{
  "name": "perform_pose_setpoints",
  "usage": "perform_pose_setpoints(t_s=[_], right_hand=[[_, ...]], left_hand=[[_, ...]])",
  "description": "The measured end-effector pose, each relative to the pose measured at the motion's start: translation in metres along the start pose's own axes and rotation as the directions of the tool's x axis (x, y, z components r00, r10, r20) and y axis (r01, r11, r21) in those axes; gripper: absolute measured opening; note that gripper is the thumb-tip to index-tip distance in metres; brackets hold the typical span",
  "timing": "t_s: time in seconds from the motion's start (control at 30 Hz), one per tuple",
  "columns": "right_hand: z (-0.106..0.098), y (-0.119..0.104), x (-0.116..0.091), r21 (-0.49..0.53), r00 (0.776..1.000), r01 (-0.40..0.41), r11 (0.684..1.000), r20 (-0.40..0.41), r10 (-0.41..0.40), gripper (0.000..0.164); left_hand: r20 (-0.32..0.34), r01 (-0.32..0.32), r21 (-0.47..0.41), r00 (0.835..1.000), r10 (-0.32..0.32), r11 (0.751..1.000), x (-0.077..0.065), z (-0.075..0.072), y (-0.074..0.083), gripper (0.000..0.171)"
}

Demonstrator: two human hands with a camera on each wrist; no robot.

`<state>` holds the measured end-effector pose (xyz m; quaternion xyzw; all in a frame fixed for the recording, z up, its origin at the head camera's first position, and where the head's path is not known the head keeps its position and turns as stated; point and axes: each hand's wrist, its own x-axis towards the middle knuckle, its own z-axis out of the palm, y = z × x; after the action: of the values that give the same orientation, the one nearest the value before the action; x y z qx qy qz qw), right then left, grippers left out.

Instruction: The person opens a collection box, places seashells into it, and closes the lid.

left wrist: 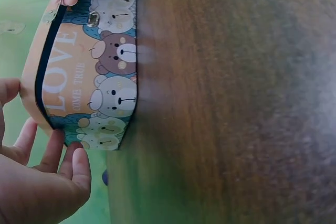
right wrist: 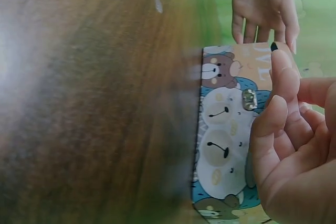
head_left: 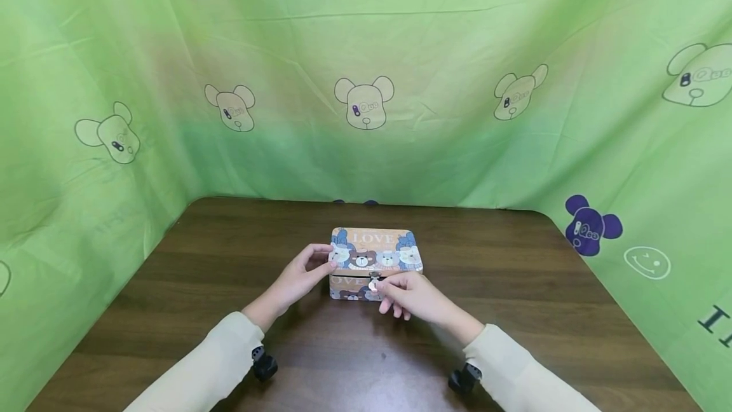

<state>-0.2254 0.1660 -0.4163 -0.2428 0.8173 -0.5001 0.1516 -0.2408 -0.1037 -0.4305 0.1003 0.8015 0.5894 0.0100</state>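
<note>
A tin box (head_left: 375, 253) printed with cartoon bears and the word LOVE lies on the table. A dark gap shows between its lid (left wrist: 32, 77) and its front. My left hand (head_left: 303, 275) is at the box's left end, thumb and fingertips touching that side with no full wrap round it. At the front, my right hand (head_left: 414, 297) pinches the small metal latch (head_left: 374, 276) on the lid's edge between thumb and index finger. Below that edge a metal catch (left wrist: 93, 19) sits on the front wall. The right fingers (right wrist: 273, 114) partly cover the box in the right wrist view.
The brown wooden table (head_left: 229, 240) has rounded far corners. A green cloth (head_left: 366, 164) with bear-head drawings hangs behind it and at both sides. A black wrist device (head_left: 264, 364) shows under the left sleeve and another (head_left: 464, 379) under the right.
</note>
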Motion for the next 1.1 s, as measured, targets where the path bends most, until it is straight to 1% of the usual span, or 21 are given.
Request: perform_pose_setpoints(t_s=[0.2, 0.37, 0.5, 0.73, 0.9, 1.1], right_hand=[[0.002, 0.002, -0.001, -0.003, 1.0, -0.024, 1.0, 0.011, 0.024, 0.031], [0.004, 0.004, -0.001, 0.003, 0.999, -0.034, 0.999, 0.011, 0.034, 0.031], [0.008, 0.01, -0.001, 0.002, 0.999, -0.041, 0.999, 0.004, 0.041, 0.03], [0.012, 0.012, -0.003, -0.03, 0.998, -0.055, 0.998, -0.027, 0.054, 0.028], [0.015, 0.012, -0.002, -0.062, 0.997, -0.071, 0.996, -0.039, 0.068, 0.029], [0.018, 0.013, -0.001, -0.056, 0.993, -0.109, 0.992, -0.042, 0.107, 0.031]], left_hand=[[-0.008, 0.035, 0.004, 0.999, -0.035, 0.999, -0.001, 0.001, -0.002, 0.041], [-0.005, 0.04, 0.001, 0.999, -0.04, 0.999, -0.001, 0.001, -0.002, 0.042], [0.012, 0.048, -0.004, 0.999, -0.048, 0.999, -0.002, 0.001, -0.004, 0.043], [0.03, 0.043, 0.005, 0.999, -0.043, 0.999, -0.002, 0.002, -0.011, 0.044], [0.031, 0.031, -0.005, 0.999, -0.031, 0.999, -0.001, 0.002, -0.011, 0.045], [0.04, 0.026, 0.023, 0.999, -0.027, 0.999, -0.002, 0.001, -0.009, 0.045]])
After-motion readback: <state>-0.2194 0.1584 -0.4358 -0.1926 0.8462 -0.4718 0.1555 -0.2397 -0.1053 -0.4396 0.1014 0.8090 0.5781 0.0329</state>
